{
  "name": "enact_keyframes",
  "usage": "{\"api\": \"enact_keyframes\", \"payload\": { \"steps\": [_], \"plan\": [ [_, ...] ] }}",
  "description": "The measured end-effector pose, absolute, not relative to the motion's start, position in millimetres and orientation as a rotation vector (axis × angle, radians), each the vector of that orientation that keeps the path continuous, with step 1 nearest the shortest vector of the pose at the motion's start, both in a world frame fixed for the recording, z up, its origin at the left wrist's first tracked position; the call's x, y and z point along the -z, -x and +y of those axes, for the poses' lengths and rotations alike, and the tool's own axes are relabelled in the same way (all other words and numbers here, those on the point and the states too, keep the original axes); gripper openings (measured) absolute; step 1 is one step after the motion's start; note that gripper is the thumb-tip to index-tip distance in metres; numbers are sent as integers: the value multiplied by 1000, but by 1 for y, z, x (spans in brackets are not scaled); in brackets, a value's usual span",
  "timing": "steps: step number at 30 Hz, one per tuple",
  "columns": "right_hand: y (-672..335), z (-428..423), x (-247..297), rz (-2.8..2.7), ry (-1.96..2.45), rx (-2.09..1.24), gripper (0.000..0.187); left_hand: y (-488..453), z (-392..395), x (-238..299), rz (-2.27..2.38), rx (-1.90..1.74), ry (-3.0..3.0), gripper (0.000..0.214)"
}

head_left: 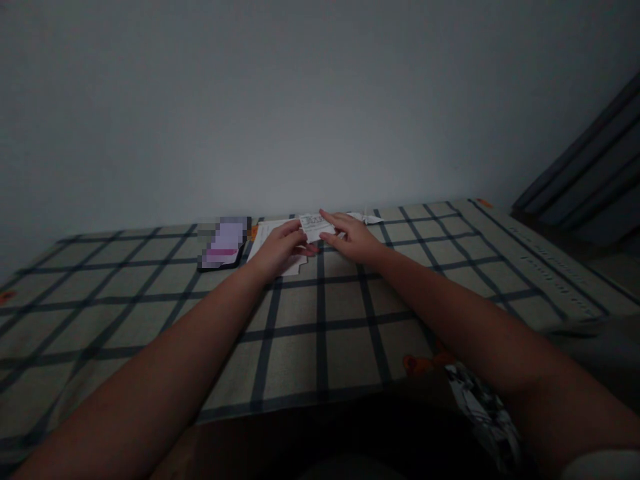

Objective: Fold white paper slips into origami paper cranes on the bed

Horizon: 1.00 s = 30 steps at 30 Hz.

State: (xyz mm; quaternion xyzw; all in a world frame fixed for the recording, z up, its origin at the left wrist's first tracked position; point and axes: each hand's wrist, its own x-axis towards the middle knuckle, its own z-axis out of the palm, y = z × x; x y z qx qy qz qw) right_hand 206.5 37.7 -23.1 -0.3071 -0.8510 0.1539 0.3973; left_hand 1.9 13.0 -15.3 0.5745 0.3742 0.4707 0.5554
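Fingers [331, 217] of left hand [280, 250] and right hand [357, 240] pinch paper slip [315, 227] beside phone [225, 247]

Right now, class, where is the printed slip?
In the head view, the slip sits centre, at the far side of the cloth, held between the left hand and right hand, right of the phone.

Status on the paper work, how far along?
Done: the white sheet on the checked cloth has a stepped lower edge, so parts look already removed. A white scrap lies behind the hands. In hand: the left hand and right hand pinch a small printed slip over the sheet. Left: most of the sheet looks whole; how much more it needs cannot be told.
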Motion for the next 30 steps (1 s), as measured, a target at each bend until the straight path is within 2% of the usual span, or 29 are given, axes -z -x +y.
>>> {"api": "enact_keyframes", "payload": {
  "steps": [12,23,30],
  "plan": [
    [-206,32,20,-2282,756,-280,64,0,21,27,919,-1066,-1393,38],
    [-206,27,16,-2229,720,-54,37,-1,18,21,1116,-1022,-1535,35],
    [-205,28,13,-2161,728,-69,27,-3,16,21,1101,-1017,-1448,37]
  ]
}}
